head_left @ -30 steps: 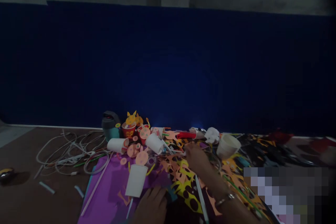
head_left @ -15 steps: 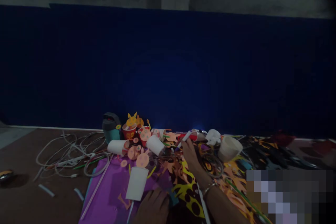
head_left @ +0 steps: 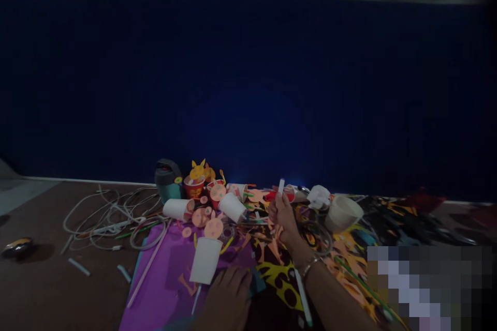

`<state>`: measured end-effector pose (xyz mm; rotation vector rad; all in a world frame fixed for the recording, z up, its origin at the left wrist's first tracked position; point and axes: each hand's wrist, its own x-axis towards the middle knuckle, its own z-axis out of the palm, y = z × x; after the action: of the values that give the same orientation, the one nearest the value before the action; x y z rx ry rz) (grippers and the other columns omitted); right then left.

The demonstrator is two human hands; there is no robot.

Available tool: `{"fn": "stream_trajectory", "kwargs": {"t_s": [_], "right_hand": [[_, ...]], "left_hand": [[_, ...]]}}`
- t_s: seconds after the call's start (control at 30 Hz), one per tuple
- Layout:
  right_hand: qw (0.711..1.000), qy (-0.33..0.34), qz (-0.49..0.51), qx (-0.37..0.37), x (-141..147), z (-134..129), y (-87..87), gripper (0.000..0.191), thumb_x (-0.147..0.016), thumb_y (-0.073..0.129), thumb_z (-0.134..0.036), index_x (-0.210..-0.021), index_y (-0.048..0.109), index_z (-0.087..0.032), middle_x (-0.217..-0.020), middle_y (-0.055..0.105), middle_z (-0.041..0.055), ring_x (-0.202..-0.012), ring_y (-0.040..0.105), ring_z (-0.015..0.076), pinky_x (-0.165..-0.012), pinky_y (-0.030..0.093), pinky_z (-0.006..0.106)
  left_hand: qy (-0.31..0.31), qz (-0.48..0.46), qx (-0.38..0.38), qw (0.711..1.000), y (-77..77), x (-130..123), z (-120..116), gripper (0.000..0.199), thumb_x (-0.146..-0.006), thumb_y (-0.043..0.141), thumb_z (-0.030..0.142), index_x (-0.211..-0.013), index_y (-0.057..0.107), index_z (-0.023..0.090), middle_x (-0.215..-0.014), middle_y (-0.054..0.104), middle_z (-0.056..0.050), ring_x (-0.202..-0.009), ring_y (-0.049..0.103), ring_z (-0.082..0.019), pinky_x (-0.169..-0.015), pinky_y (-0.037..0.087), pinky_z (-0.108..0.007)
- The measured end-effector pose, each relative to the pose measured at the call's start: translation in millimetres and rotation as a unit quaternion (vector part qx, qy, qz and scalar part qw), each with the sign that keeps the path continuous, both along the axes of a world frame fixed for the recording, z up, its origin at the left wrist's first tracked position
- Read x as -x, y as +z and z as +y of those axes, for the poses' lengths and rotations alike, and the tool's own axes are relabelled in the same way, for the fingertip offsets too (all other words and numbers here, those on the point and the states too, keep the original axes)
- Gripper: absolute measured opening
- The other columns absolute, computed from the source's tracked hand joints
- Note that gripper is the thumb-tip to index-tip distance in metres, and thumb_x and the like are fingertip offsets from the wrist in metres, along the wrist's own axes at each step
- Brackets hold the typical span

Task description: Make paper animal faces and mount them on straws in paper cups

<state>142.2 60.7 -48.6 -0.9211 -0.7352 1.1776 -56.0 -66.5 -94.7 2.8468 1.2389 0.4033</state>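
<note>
My right hand [head_left: 284,217] is closed around a white marker [head_left: 281,185] with a dark blue or purple end, which points up from the fist. It is above orange paper scraps, a bracelet on its wrist. My left hand [head_left: 229,292] lies palm down with its fingers stretched out at the near edge of the purple sheet [head_left: 155,289]. Just beyond it is a white paper cup [head_left: 205,260] with a round pink paper animal head [head_left: 213,228] and yellow paper arms. A thin white stick shows below that cup. What lies under my left palm is hidden.
More decorated paper cups [head_left: 232,207], a teal and grey bottle [head_left: 167,183], and tangled white cable [head_left: 104,230] lie to the left and back. On the right are a cream bowl [head_left: 345,213], crumpled white paper [head_left: 319,197] and yellow cut-out scraps [head_left: 277,276]. A blue wall stands behind.
My right hand has turned the marker from a slant to nearly upright, its fingers now wrapped around it. My left hand stays down beside the cup. The view has shifted slightly.
</note>
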Motion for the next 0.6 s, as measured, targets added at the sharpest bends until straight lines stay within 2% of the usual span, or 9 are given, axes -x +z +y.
{"fn": "stream_trajectory", "kwargs": {"t_s": [0.1,0.17,0.33,0.43,0.53,0.6], "right_hand": [[1.0,-0.015,-0.019,-0.016,3,8,-0.3,0.033,-0.072,0.059,-0.05,-0.089,0.052,-0.023,-0.056,0.042,-0.0083,-0.041,0.036,0.006,-0.037,0.028,0.018],[0.999,-0.016,-0.025,-0.02,5,13,-0.8,0.033,-0.07,0.06,-0.051,-0.081,0.052,-0.02,-0.058,0.044,-0.0065,-0.044,0.038,0.0065,-0.039,0.031,0.019],[0.998,-0.014,-0.049,-0.028,11,19,1.8,0.038,-0.074,0.053,-0.059,-0.072,0.04,-0.023,-0.05,0.028,-0.0117,-0.036,0.021,0.0043,-0.034,0.016,0.017],[0.996,-0.006,-0.087,-0.033,14,17,5.4,0.038,-0.078,0.045,-0.061,-0.074,0.037,-0.025,-0.051,0.03,-0.0119,-0.034,0.02,0.0047,-0.033,0.014,0.016],[0.988,0.01,-0.149,-0.038,16,13,9.5,0.037,-0.08,0.042,-0.06,-0.078,0.044,-0.024,-0.056,0.042,-0.0085,-0.04,0.036,0.007,-0.038,0.029,0.018],[0.978,0.016,-0.203,-0.038,17,9,12.5,0.037,-0.08,0.044,-0.059,-0.083,0.052,-0.022,-0.068,0.054,-0.003,-0.058,0.051,0.0111,-0.053,0.041,0.022]], "left_hand": [[0.004,-0.011,0.002,1.0,4.8,0,-2,0.037,-0.087,0.047,0.032,-0.122,0.051,0.02,-0.119,0.06,-0.005,-0.109,0.051,-0.024,-0.089,0.04,-0.037],[0.003,-0.012,0.003,1.0,6.3,0,-2,0.037,-0.086,0.048,0.032,-0.12,0.052,0.019,-0.118,0.059,-0.006,-0.108,0.051,-0.025,-0.089,0.039,-0.038],[0.009,0.0,0.024,1.0,6.5,-1,-2,0.032,-0.086,0.048,0.03,-0.116,0.055,0.02,-0.115,0.06,-0.005,-0.108,0.051,-0.025,-0.088,0.039,-0.038],[-0.006,0.007,0.023,1.0,8.7,-2,-2,0.031,-0.086,0.048,0.028,-0.116,0.054,0.02,-0.115,0.06,-0.005,-0.107,0.05,-0.025,-0.088,0.039,-0.038],[-0.02,0.011,0.018,1.0,14.5,-2,-4,0.031,-0.087,0.047,0.027,-0.116,0.054,0.019,-0.115,0.06,-0.006,-0.107,0.05,-0.025,-0.089,0.038,-0.038],[-0.022,0.009,0.018,1.0,19.5,-2,-5,0.03,-0.087,0.046,0.026,-0.115,0.054,0.019,-0.115,0.06,-0.006,-0.105,0.05,-0.025,-0.088,0.038,-0.038]]}}
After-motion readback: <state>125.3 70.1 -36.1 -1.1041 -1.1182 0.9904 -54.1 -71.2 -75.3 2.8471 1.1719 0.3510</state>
